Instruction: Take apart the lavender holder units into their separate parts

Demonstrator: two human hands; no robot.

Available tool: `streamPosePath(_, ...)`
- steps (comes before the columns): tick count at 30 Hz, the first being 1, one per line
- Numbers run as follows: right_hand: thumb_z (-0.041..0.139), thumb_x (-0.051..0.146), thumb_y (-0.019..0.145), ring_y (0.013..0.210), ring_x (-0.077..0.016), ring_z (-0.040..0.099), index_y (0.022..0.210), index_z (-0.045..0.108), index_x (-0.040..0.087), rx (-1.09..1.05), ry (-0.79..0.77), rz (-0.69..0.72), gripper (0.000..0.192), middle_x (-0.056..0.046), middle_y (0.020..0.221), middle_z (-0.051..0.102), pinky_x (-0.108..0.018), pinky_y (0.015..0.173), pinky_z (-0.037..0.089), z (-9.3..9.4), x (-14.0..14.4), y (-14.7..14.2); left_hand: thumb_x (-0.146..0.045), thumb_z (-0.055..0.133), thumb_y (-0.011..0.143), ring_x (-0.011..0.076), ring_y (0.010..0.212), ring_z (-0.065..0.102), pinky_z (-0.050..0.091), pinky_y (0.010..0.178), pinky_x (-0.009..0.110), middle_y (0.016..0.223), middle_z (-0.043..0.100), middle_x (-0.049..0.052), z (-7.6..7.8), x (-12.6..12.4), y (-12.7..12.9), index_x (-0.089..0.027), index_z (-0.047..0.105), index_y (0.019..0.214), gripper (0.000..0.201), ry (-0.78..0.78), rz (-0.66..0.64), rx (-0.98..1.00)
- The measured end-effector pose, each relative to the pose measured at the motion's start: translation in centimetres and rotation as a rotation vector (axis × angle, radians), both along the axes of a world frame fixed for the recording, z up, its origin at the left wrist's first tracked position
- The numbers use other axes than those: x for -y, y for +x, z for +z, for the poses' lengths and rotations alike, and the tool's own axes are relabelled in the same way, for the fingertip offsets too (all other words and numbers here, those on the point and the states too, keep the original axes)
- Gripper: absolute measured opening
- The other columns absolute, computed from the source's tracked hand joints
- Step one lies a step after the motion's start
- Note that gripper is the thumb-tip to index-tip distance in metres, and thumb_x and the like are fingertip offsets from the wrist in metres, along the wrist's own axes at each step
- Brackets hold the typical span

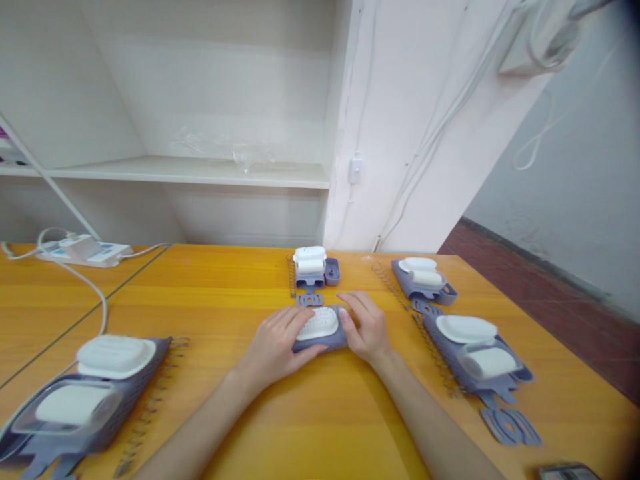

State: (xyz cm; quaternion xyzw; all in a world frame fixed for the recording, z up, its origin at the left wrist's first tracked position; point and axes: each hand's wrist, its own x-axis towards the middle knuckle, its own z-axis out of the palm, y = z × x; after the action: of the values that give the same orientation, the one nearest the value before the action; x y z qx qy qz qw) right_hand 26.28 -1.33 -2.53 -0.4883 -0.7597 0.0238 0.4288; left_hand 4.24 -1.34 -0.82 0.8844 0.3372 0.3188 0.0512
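A grey-purple plastic holder (330, 341) lies on the wooden table in front of me, with an oval white piece with a bumpy, bristle-like top (321, 323) set on it. My left hand (281, 339) grips the holder's left end, its thumb along the near edge and its fingers over the far side by the white piece. At the other end my right hand (367, 327) closes around the right corner, thumb pressed near the white piece. My fingers hide both ends of the holder. Just beyond stands a similar grey-purple set (310, 281) with white parts and a flat slotted piece (309, 300).
Similar sets stand at the left (120, 400), the right (450, 347) and the far right (410, 280), each beside a metal spiral coil. A power strip (90, 251) with a white cable lies far left. A white shelf (225, 170) rises behind the table.
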Motion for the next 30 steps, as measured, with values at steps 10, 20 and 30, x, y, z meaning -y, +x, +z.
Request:
streamPosePath(10,0.044,0.038,0.089,0.098,-0.0212,0.057,0.115,0.056,0.018,0.089,-0.087,0.079,0.035,-0.01,0.106,0.062,-0.034,0.087,0.046,0.4,0.1,-0.3,-0.064,0.063,0.07,0.0291,0.105,0.057,0.047,0.09,0.043,0.114,0.059,0.012,-1.4,-0.4,-0.2,-0.021,0.042,0.123,0.072,-0.034,0.226,0.039)
streamPosePath(20,0.046,0.041,0.088,0.101,-0.0222,0.056,0.12,0.053,0.017,0.149,-0.134,0.108,0.041,-0.011,0.112,0.061,-0.036,0.09,0.045,0.6,0.1,-0.4,-0.064,0.063,0.07,0.028,0.103,0.056,0.047,0.089,0.043,0.113,0.058,0.012,-1.5,-0.6,-0.3,-0.02,0.039,0.124,0.074,-0.081,0.229,0.036)
streamPosePath(30,0.048,0.04,0.087,0.099,-0.0233,0.056,0.12,0.053,0.018,0.132,-0.095,0.143,0.04,-0.011,0.11,0.061,-0.038,0.086,0.047,0.0,-0.3,-0.2,-0.065,0.063,0.069,0.028,0.102,0.056,0.047,0.088,0.043,0.113,0.057,0.012,-1.9,-0.9,-0.3,-0.019,0.037,0.125,0.076,-0.068,0.235,0.037)
